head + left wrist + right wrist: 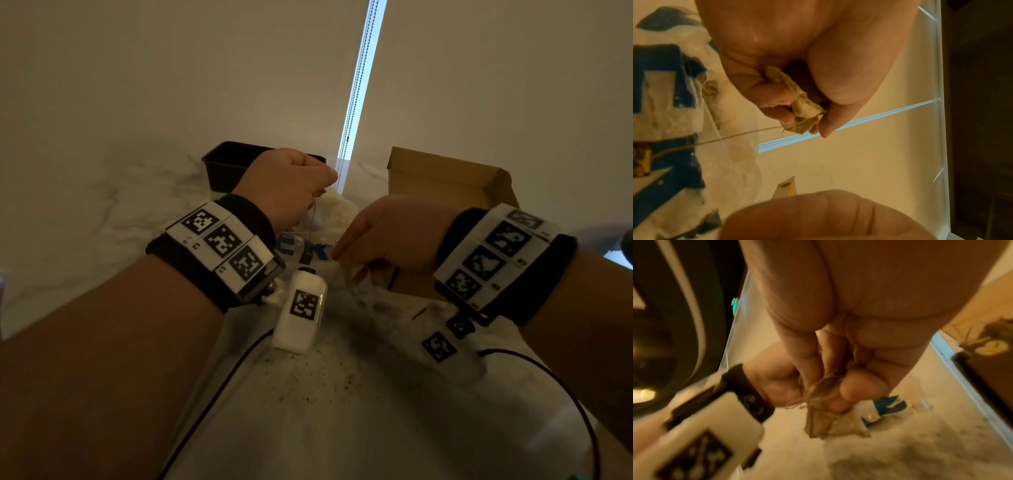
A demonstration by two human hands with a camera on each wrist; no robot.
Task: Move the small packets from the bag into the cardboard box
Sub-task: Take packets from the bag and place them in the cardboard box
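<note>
A clear plastic bag (310, 248) with blue lettering lies on the marble counter between my hands. My left hand (320, 186) is raised above it and grips a crumpled brown packet (800, 104); its string (735, 137) runs down to a tag (641, 162) at the bag. My right hand (349, 262) hovers just right of the bag and pinches the strings of another small packet (835, 423), which hangs below its fingers (840, 397). The open cardboard box (452, 178) stands behind the right hand.
A black tray (224, 168) sits at the back left, behind my left hand. Dark crumbs are scattered over the counter (325, 377) in front of me. Thin black cables (219, 387) trail from both wrists toward the near edge.
</note>
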